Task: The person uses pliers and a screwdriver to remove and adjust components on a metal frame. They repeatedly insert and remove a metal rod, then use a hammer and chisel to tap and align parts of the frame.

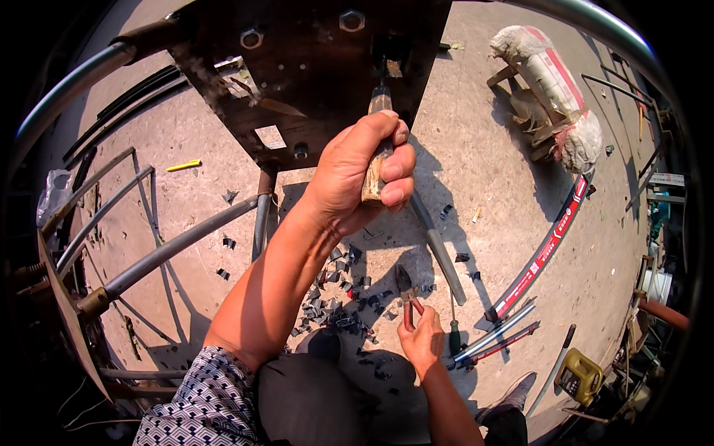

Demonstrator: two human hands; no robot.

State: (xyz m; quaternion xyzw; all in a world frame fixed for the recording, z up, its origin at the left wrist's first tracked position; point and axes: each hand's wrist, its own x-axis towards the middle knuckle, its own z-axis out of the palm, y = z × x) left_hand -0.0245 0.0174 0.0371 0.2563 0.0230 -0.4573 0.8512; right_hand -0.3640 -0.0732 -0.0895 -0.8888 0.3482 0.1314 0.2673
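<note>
My left hand (pixel 364 167) is closed in a fist around a worn handle (pixel 380 100), dark at the top with a pale, chipped lower end. The handle meets a dark metal plate (pixel 327 82) at a square opening; what it joins inside is hidden. Lower down, my right hand (pixel 422 338) grips red-handled pliers (pixel 404 282), jaws pointing away from me. Beneath the pliers, many small black and grey scraps (pixel 346 316) lie scattered on the concrete. A green-handled screwdriver (pixel 454 338) lies just right of my right hand.
A bundle wrapped in a white sack (pixel 554 89) stands at the far right. A red-and-black strip (pixel 547 249) and several thin tubes (pixel 494 334) lie nearer. Metal pipes (pixel 178 249) frame the left side. A yellow marker (pixel 184 165) lies there; a yellow jerrycan (pixel 580 377) is at lower right.
</note>
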